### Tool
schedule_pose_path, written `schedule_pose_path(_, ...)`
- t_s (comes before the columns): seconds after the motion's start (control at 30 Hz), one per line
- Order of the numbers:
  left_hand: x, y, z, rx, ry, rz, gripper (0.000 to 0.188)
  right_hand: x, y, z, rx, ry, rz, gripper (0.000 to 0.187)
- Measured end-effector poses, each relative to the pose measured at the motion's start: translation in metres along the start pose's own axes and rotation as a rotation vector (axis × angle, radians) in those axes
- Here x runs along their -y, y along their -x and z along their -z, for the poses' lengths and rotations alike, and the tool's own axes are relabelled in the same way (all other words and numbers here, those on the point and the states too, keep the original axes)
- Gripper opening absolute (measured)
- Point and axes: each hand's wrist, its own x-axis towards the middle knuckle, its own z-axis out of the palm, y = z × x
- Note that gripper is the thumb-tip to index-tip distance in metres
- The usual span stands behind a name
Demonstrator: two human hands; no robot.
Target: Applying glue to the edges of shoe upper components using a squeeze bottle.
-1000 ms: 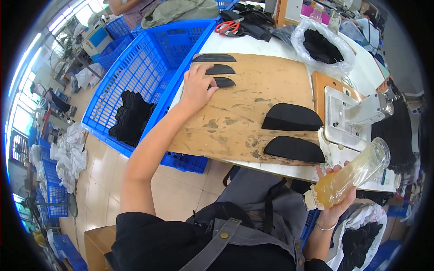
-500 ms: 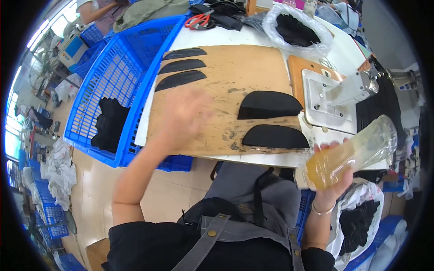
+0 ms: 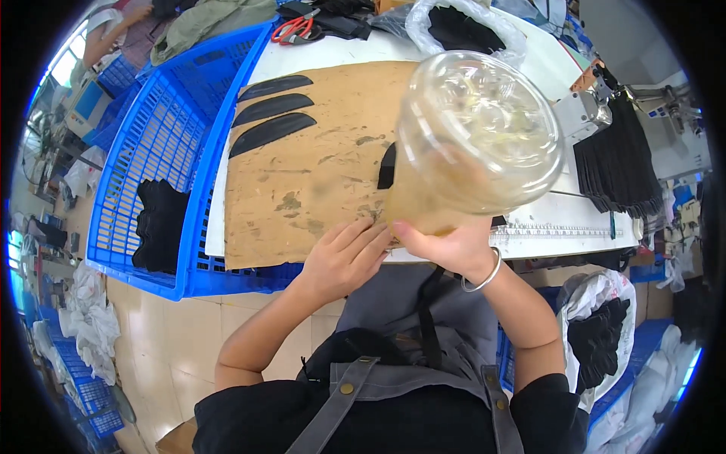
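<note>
My right hand (image 3: 446, 246) grips a clear plastic bottle (image 3: 484, 129) of yellowish liquid. The bottle is tipped over, its round base facing up and its lower end hidden. Just left of it, my left hand (image 3: 348, 253) rests at the front edge of a stained cardboard sheet (image 3: 287, 170), fingers stretched out near the bottle; what lies under the fingertips is hidden. Behind the bottle, the edge of a black half-round fabric piece (image 3: 386, 168) peeks out. Three slim curved black pieces (image 3: 273, 133) lie in a row on the board's far left.
A blue plastic crate (image 3: 181, 284) stands left of the table with black fabric (image 3: 160, 227) inside. Red-handled scissors (image 3: 295, 29) and a bag of black pieces (image 3: 463, 30) are at the back. A machine head (image 3: 584, 117) and a ruler (image 3: 567, 229) are on the right.
My right hand has swung the bottle leftward over the board and tipped it base up. My left hand has come down toward the front edge. The view has shifted slightly.
</note>
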Motion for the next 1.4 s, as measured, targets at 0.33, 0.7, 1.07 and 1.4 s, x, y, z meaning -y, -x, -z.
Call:
schedule_pose_path(0.33, 0.001, -0.003, 0.003, 0.11, -0.027, 0.007, 0.04, -0.011, -0.002, 0.005, 0.002, 0.147, -0.081, 0.071)
schedule_pose_path(0.7, 0.001, -0.001, 0.004, 0.082, -0.018, 0.055, 0.037, -0.018, 0.036, 0.103, -0.378, 0.532, -0.185, 0.056)
schedule_pose_path(1.07, -0.005, -0.003, -0.001, 0.04, -0.017, 0.038, 0.029, -0.007, 0.032, 0.02, 0.064, 0.483, -0.035, 0.076)
schedule_pose_path(1.4, -0.004, -0.007, 0.003, 0.081, -0.054, 0.047, 0.034, -0.019, 0.044, 0.096, -0.189, 0.408, -0.066, 0.065)
